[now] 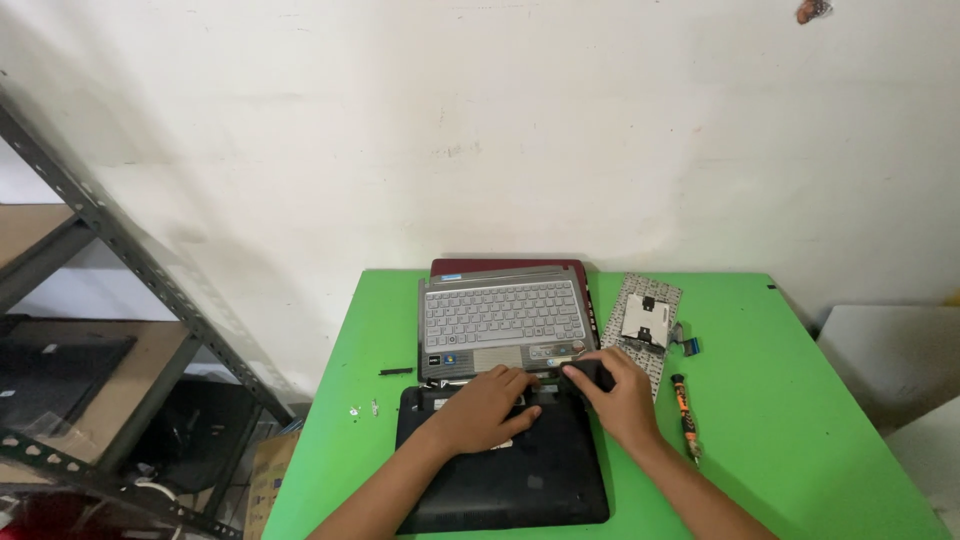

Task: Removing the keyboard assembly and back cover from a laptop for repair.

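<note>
Black base [505, 480] of a small laptop lies on the near part of the green table [800, 440], bottom side up, and both hands rest on its far edge. Left hand [487, 408] lies flat on it with fingers spread, pressing down, holding nothing. Right hand [622, 393] is curled around a small black part [590, 373] at the far right corner of the base; it seems to grip this part, but the view is too small to be sure. The two hands are close together, not touching.

Just behind the base lies a silver keyboard panel [502, 318], resting on a dark red lid [508, 267] near the wall. To the right of the panel, a loose keyboard [645, 325] lies face down, with a blue ribbon cable [688, 345] at its side. An orange and black screwdriver [686, 412] lies right of the right wrist. Left of the base are a thin black strip [396, 371] and some tiny screws [363, 408]. A metal shelf [110, 330] stands left of the table.
</note>
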